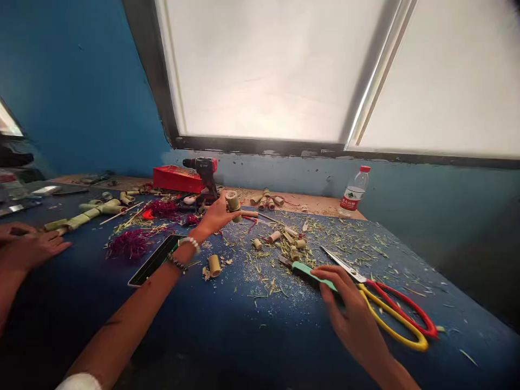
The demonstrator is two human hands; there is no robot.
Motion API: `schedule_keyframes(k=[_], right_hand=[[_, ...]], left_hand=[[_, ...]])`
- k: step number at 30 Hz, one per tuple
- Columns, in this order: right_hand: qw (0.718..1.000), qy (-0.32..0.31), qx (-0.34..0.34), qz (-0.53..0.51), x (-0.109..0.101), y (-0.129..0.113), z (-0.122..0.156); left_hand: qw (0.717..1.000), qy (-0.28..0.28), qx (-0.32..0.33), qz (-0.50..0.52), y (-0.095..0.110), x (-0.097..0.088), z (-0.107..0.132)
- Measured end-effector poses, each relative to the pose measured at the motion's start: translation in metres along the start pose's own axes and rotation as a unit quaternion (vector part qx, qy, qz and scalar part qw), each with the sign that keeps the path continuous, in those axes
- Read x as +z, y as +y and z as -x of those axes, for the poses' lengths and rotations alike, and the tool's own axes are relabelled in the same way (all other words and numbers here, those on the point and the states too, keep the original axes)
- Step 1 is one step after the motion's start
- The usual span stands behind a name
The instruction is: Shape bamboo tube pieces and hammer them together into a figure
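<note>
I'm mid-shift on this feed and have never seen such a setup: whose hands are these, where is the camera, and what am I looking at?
There's no machine: these are a person's bare hands, seen in one picture from a head-worn camera looking forward and down. The left hand holds up a hollow cut piece, apparently bamboo. The right hand touches a green-handled tool; whether its grip is closed, I can't tell. On the blue surface lie shavings, more cut pieces, a phone and scissors. Behind stand a drill and a bottle. The hands at far left belong to someone else.
</note>
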State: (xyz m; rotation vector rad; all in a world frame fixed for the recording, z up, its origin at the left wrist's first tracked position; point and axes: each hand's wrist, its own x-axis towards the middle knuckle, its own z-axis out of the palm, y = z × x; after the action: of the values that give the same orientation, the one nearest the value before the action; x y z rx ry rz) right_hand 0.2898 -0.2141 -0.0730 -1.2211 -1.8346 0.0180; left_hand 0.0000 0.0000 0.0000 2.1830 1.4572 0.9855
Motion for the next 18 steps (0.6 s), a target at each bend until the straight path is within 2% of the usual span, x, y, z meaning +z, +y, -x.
schedule_keyframes(k=[5,7,10,12,15,18], right_hand=[[0.999,-0.008,-0.029,0.012,0.006,0.007,0.021],[1.000,-0.005,-0.028,0.010,0.007,0.009,0.023],[1.000,0.001,-0.022,0.006,0.008,0.011,0.023],[1.000,0.007,-0.019,0.003,0.006,0.010,0.022],[0.999,0.031,-0.017,0.000,0.001,0.007,0.020],[0.998,0.058,-0.002,-0.026,-0.007,0.001,0.021]], left_hand=[[0.999,-0.044,-0.021,-0.001,-0.010,0.018,-0.009],[0.998,-0.048,-0.034,0.001,-0.013,0.017,-0.008],[0.998,-0.034,-0.047,0.009,-0.013,0.007,-0.006],[0.999,-0.001,-0.050,0.015,-0.008,-0.006,-0.006],[0.996,0.079,-0.039,0.017,0.009,-0.022,0.000],[0.987,0.157,-0.010,0.018,0.039,-0.019,0.024]])
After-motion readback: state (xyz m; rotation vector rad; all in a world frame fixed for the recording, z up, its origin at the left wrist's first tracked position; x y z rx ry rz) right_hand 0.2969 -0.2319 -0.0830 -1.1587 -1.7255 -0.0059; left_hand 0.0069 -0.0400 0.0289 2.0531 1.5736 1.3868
